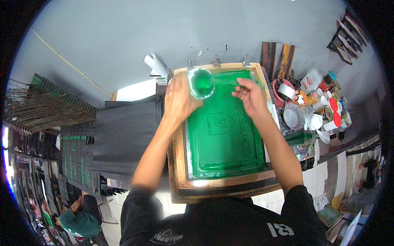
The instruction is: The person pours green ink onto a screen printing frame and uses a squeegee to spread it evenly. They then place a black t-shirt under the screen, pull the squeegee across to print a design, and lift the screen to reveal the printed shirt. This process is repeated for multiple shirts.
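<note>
Left hand (179, 99) wrapped around a clear plastic cup (201, 83) holding green ink, tipped over the far end of the screen. Right hand (250, 96) pinched on a thin spatula (230, 82) whose tip reaches into the cup. Below both: wood-framed printing screen (223, 131), mesh flooded green, shield motif at centre. Dark fabric (127, 135) lies just left of the frame. Jars and tape rolls (320, 102) crowd the right edge. Grey wall (143, 37) beyond; open space only at the near frame edge.

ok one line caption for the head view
Left hand tilts a clear cup of green ink over a wood-framed printing screen; right hand scrapes with a stick.
</note>
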`<state>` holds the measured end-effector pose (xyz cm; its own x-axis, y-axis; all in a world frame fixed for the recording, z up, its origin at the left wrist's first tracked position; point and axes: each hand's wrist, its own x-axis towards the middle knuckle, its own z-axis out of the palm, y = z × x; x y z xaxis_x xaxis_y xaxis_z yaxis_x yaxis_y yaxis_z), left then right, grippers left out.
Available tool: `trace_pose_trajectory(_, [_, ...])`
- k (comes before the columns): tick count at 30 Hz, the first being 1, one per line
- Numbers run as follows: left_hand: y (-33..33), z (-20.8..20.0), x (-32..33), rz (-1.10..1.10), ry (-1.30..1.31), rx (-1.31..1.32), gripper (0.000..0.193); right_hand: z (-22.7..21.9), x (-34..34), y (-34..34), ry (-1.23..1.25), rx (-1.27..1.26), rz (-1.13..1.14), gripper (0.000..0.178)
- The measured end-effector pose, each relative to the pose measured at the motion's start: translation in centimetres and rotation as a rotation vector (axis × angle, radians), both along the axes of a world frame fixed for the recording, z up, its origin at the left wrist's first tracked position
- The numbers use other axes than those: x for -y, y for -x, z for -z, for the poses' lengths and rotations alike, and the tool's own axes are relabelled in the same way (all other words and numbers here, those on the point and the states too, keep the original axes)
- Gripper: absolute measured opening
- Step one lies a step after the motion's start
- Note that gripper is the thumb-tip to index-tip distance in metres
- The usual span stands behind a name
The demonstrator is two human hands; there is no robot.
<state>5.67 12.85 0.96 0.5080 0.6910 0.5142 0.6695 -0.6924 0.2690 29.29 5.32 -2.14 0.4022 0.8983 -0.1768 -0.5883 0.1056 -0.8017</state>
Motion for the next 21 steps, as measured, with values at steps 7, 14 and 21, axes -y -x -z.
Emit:
trace_pose_trajectory(7, [0.1, 0.0, -2.1, -0.202, -0.116, -0.224, 0.086, -1.7, -0.2, -3.6, -0.031, 0.054, 0.032, 0.017])
trace_pose_trajectory(14, [1.7, 0.7, -3.1, -0.253, -0.127, -0.234, 0.088, 1.8, -0.1, -1.0, -0.057, 0.632, 0.081, 0.020])
trace_pose_trajectory(21, [2.6, -0.7, -2.2, -0.233, -0.087, -0.120, 0.083, 11.8, 2.0, 5.6, -0.421, 1.953, -0.380, 0.040])
